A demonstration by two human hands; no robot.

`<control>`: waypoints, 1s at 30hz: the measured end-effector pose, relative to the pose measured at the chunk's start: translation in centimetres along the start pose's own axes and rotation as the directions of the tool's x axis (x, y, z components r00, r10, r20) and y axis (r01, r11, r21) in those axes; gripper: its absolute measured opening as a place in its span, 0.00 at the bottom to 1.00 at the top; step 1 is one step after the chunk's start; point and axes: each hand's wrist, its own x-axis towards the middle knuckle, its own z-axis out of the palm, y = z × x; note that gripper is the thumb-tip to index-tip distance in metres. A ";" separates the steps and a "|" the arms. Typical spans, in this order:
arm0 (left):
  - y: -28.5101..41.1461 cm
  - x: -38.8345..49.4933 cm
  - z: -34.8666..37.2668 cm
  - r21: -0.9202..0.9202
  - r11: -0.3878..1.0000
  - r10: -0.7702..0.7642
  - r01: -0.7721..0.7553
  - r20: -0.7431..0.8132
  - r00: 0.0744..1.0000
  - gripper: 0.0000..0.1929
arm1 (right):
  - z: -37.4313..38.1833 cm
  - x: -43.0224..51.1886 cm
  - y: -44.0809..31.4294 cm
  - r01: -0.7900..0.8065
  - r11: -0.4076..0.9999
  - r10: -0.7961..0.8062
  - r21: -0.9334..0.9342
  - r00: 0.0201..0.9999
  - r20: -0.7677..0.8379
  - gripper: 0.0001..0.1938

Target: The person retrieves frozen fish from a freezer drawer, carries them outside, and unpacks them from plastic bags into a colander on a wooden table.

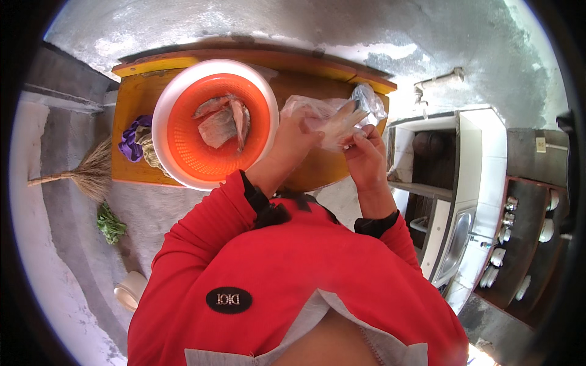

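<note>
My left hand (295, 139) grips a clear plastic bag (297, 104) over the wooden table. A pale piece of fish (342, 123) with a dark end lies in or against the bag, between my hands. The fingertips of my right hand (368, 148) pinch the bag's edge, close beside the fish's lower right end. To the left stands an orange plastic colander (183, 146) inside a white plastic basin (160, 110). Several cut pieces of fish (219, 127) lie in the colander. A second crumpled plastic bag (370, 103) rests behind my right hand.
The wooden table (316, 171) backs onto a wall. Purple cloth (135, 139) lies left of the basin. A straw broom (94, 171) and leafy greens (110, 223) are on the floor. A tiled counter with a metal sink (459, 240) and shelves of bowls (497, 257) stand right.
</note>
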 end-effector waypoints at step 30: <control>-15.1 1.5 5.9 0.381 0.899 -0.324 0.216 0.250 0.912 0.12 | -16.3 -1.3 8.4 -0.429 0.838 0.216 -0.336 0.828 -0.517 0.05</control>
